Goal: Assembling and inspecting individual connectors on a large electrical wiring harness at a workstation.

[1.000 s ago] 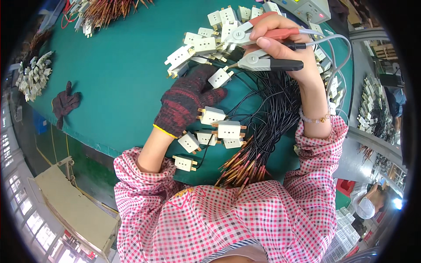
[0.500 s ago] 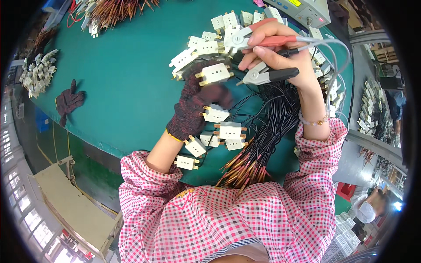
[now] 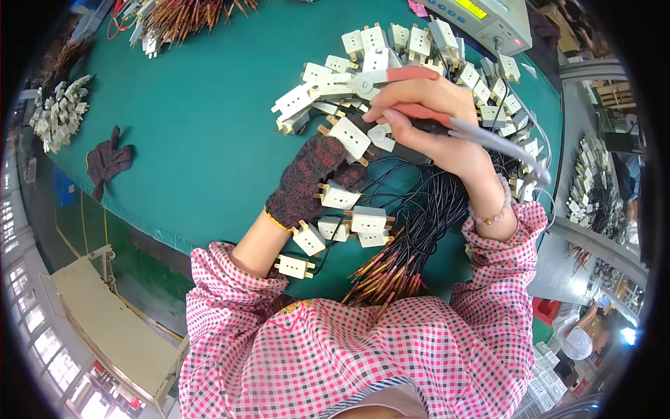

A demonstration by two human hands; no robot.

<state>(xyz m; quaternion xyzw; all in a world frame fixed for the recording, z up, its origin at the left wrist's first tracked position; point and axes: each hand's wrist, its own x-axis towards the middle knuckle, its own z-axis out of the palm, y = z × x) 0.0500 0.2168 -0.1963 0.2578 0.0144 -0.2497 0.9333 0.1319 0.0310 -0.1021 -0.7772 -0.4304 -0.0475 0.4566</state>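
My left hand (image 3: 310, 178), in a dark knitted glove, grips a white rectangular block (image 3: 350, 139) with small holes in its face and brass tabs at its ends. My bare right hand (image 3: 447, 129) is closed around two test clips. The red-handled clip (image 3: 412, 73) has its jaws near the white blocks lying farther off. Beside the held block is the metal head of the black-handled clip (image 3: 380, 136); whether it touches a tab I cannot tell. Several white blocks (image 3: 368, 221) rest below my left hand. A bundle of black wires (image 3: 436, 202) with copper-coloured ends lies between my forearms.
More white blocks (image 3: 419, 43) cluster at the far middle and right. A meter (image 3: 481, 21) with a lit display stands at the far right. On the left lie a spare dark glove (image 3: 110, 164) and a pile of white pieces (image 3: 59, 115). Copper-tipped wires (image 3: 188, 21) lie at the far edge.
The held block has turned and now tilts down to the right. My right hand has moved left and nearer to it, bringing the black-handled clip's head beside the block.
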